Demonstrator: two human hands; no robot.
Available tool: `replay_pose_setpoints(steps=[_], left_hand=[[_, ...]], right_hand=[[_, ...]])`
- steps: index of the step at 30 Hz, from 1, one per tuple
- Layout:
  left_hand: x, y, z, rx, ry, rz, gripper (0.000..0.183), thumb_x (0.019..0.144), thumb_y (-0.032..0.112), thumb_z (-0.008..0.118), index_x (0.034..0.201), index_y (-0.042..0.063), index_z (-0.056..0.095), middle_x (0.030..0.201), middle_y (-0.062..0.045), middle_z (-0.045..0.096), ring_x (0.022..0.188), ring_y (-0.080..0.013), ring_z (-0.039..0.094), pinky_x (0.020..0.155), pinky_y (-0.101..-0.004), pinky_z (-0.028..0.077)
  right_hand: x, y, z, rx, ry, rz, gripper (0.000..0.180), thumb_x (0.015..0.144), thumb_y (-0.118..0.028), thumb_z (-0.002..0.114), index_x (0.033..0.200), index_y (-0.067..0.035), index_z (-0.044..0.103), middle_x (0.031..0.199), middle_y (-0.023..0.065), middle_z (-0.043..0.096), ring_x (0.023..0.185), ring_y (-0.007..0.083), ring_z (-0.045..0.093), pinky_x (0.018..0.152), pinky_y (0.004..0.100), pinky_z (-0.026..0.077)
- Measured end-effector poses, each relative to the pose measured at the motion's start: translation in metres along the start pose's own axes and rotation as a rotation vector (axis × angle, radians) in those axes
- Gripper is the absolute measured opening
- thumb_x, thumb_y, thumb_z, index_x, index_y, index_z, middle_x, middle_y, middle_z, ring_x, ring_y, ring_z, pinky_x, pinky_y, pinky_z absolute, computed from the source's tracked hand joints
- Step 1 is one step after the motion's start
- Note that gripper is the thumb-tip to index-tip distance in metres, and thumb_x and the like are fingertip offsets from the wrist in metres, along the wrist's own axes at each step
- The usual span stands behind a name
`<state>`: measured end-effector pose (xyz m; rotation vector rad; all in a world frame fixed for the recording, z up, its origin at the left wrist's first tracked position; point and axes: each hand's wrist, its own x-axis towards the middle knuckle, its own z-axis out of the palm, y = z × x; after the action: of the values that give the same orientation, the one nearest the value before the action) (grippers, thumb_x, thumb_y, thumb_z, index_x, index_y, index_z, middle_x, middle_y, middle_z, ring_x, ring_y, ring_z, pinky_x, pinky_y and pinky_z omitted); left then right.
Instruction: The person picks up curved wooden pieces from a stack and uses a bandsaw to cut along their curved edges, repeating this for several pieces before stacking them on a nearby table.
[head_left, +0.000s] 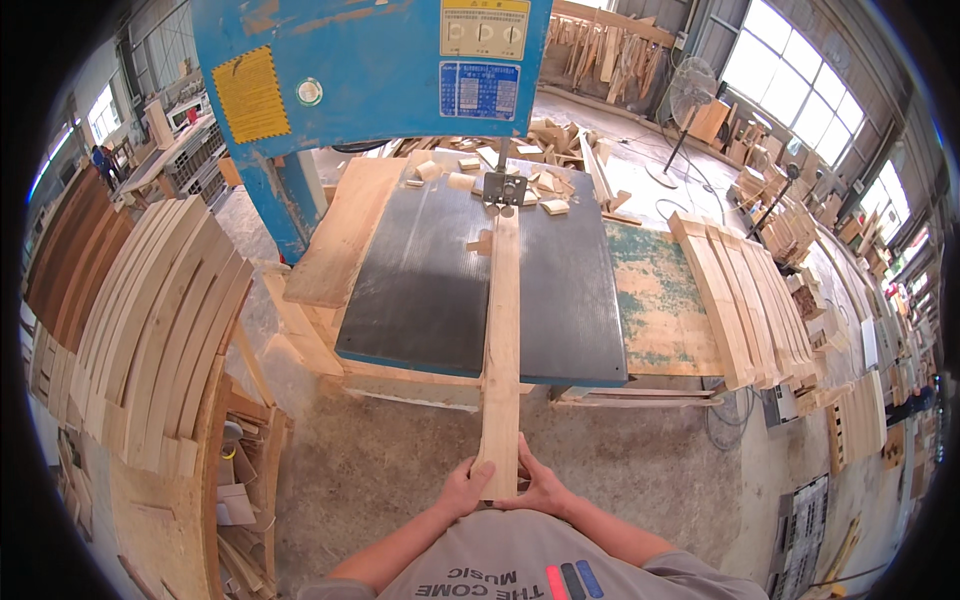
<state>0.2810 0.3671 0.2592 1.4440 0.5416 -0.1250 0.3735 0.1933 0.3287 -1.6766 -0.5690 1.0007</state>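
A long wooden board (502, 360) runs from my body to the blade guide (504, 189) of a blue bandsaw (360, 75). My left hand (466, 484) grips the left side of its near end, thumb on top. On the right side of that end, my right hand (541, 484) has its fingers and thumb against the board. The board's far part rests on the dark metal saw table (427, 285), while its near part juts out past the table edge. A small offcut (480, 242) lies against the board's left side. The blade itself is hard to make out.
Loose offcuts (551, 184) lie around the guide and behind the table. Stacked boards (157, 322) stand on a wooden bench at left. On the right, a worn green side table (652, 300) carries several shaped wooden pieces (739, 300). A pedestal fan (686, 94) stands farther back.
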Motion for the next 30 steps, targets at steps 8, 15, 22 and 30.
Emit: replay_pose_setpoints(steps=[8, 15, 22, 30], left_hand=[[0.018, 0.013, 0.003, -0.228, -0.020, -0.035, 0.059, 0.095, 0.039, 0.063, 0.129, -0.008, 0.053, 0.115, -0.016, 0.065, 0.103, -0.0198, 0.063, 0.089, -0.0319, 0.051], [0.043, 0.016, -0.005, -0.310, -0.013, -0.101, 0.076, 0.092, 0.039, 0.067, 0.138, -0.014, 0.040, 0.124, -0.021, 0.058, 0.109, -0.0235, 0.060, 0.091, -0.0332, 0.050], [0.059, 0.042, -0.010, -0.311, -0.019, -0.152, 0.082, 0.091, 0.041, 0.067, 0.141, -0.015, 0.033, 0.128, -0.023, 0.055, 0.111, -0.0252, 0.059, 0.091, -0.0368, 0.051], [0.084, 0.065, -0.010, -0.304, 0.026, -0.190, 0.079, 0.090, 0.041, 0.069, 0.139, -0.011, 0.034, 0.127, -0.021, 0.054, 0.110, -0.0258, 0.060, 0.081, -0.0395, 0.055]], right_hand=[[0.021, 0.007, -0.011, 0.018, 0.021, -0.051, 0.136, 0.069, -0.017, 0.090, 0.154, -0.006, -0.016, 0.151, 0.0177, 0.038, 0.130, 0.0255, 0.048, 0.105, 0.0372, 0.045], [0.041, -0.003, -0.019, 0.010, 0.026, -0.066, 0.135, 0.069, -0.017, 0.090, 0.154, -0.006, -0.014, 0.151, 0.0172, 0.038, 0.130, 0.0250, 0.048, 0.107, 0.0378, 0.043], [0.064, 0.006, -0.029, 0.029, 0.071, -0.095, 0.130, 0.070, -0.019, 0.089, 0.156, -0.007, -0.009, 0.140, 0.0165, 0.051, 0.118, 0.0228, 0.058, 0.100, 0.0364, 0.049], [0.086, -0.012, -0.047, 0.083, 0.067, -0.010, 0.134, 0.066, -0.010, 0.091, 0.156, -0.009, -0.008, 0.153, 0.0139, 0.035, 0.130, 0.0236, 0.048, 0.107, 0.0376, 0.044]])
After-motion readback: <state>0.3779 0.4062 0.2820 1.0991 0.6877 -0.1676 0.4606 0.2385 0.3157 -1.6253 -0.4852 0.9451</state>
